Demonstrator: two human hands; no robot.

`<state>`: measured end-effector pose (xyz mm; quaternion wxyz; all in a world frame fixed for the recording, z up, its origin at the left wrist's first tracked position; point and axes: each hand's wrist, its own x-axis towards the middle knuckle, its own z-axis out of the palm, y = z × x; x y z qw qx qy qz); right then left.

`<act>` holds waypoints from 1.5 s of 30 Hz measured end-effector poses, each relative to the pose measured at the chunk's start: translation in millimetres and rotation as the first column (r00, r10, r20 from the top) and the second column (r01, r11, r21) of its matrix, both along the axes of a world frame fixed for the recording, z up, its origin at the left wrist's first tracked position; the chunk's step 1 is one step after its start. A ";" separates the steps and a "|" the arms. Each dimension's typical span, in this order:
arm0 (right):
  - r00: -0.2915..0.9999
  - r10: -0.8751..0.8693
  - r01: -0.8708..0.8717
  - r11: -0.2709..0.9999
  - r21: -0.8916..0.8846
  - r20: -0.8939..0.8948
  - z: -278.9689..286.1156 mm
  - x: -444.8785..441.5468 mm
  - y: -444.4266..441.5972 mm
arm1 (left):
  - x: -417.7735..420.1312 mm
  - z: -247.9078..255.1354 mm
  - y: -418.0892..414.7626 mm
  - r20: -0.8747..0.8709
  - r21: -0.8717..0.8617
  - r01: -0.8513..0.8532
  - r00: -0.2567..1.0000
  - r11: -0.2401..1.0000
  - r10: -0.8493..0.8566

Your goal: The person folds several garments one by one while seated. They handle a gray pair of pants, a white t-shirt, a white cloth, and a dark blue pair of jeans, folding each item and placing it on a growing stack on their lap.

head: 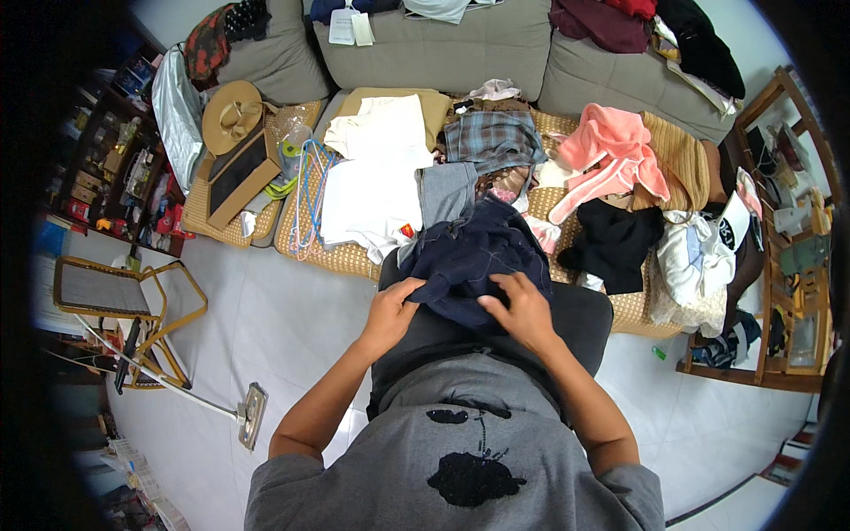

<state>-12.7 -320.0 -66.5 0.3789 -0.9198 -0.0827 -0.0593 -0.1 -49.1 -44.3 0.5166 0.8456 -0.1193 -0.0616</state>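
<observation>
A dark navy garment [481, 259], apparently denim with visible seams, lies bunched across my lap and the sofa's front edge. My left hand [393, 306] pinches its left edge between thumb and fingers. Over its lower right part is my right hand [521, 308], fingers spread; whether they touch the cloth I cannot tell. Just beyond it are grey-blue jeans [446, 192] and a blue plaid garment [495, 136]. White folded clothes [372, 199] are stacked to the left of these.
Clothes hangers [309, 199], an open cardboard box [246, 176] and a straw hat [232, 116] lie on the left sofa seats. Pink cloth [607, 152] and a black garment [614, 245] are at right. A flat mop [252, 415] and folding chair [109, 285] stand on the left floor.
</observation>
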 end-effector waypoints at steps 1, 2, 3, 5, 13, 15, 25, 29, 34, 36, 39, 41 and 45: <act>0.991 0.060 -0.051 0.995 -0.081 0.119 0.6 4.1 10.1 | -1.2 2.1 -1.8 0.071 -0.009 0.008 0.997 1.000 -0.007; 0.994 0.060 -0.048 0.991 -0.126 0.096 -0.3 7.5 18.1 | -1.2 5.5 -2.6 0.147 -0.012 0.020 0.989 1.000 -0.018; 0.999 0.040 -0.041 0.976 -0.212 -0.009 -2.4 13.1 20.4 | -0.9 9.2 -3.1 0.215 -0.008 0.028 0.976 1.000 -0.026; 0.997 0.043 -0.061 0.935 -0.349 -0.060 -13.7 26.8 23.7 | -2.8 16.9 1.0 0.250 0.075 0.111 0.960 0.991 -0.127; 0.930 0.000 0.254 0.724 0.641 -0.368 -29.3 63.8 -8.2 | 0.0 38.0 28.6 -0.006 0.417 -0.111 0.992 0.902 0.125; 0.928 0.054 0.227 0.700 0.677 -0.368 -10.7 64.2 -3.5 | 2.0 45.9 19.0 0.203 0.320 -0.127 0.977 0.939 0.063; 0.988 0.144 -0.084 0.812 0.578 -0.059 81.0 47.0 19.2 | 49.0 42.4 -33.4 -0.024 0.010 -0.236 0.971 0.972 0.236; 0.940 -0.182 0.109 0.961 0.253 0.288 101.6 52.2 16.3 | 58.0 35.8 -40.5 -0.455 -0.450 -0.313 0.886 0.836 0.087; 0.801 0.111 -0.158 0.987 0.029 0.588 108.1 29.3 34.5 | 63.3 48.7 -59.2 -0.427 -0.405 -0.453 0.862 0.795 0.273; 0.917 0.177 -0.176 0.984 -0.036 0.357 98.0 23.6 44.8 | 61.7 55.5 -64.8 -0.452 -0.448 -0.454 0.858 0.770 0.243; 0.962 0.076 -0.064 0.996 -0.057 0.263 77.1 27.9 51.1 | 57.9 63.3 -68.4 -0.543 -0.501 -0.466 0.826 0.729 0.154; 0.961 0.046 -0.028 0.997 -0.070 0.274 66.6 27.9 49.8 | 56.5 67.7 -66.7 -0.578 -0.526 -0.419 0.815 0.740 0.051; 0.975 0.082 -0.043 0.981 -0.189 0.204 60.6 29.6 44.6 | 58.6 77.5 -61.1 -0.621 -0.473 -0.271 0.778 0.838 -0.098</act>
